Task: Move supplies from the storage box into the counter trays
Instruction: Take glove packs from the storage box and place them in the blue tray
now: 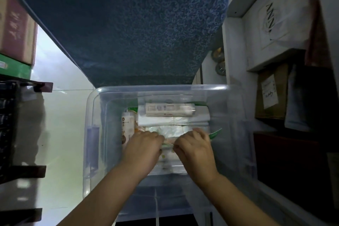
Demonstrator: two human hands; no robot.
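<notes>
Dim shelves of cardboard boxes (271,93) flank a clear plastic storage box (95,108) standing on pale floor below a blue patterned lid (128,24). Both the left hand (145,149) and right hand (194,149) reach inside, fingers curled around a crinkly clear packet (167,146) atop stacked white packs (174,119).

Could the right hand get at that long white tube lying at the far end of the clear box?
Probably yes. The long white tube lies on top of the stacked packets in the open clear box, nothing covering it, just beyond the right hand. That hand seems busy gripping a packet alongside the left hand.
</notes>
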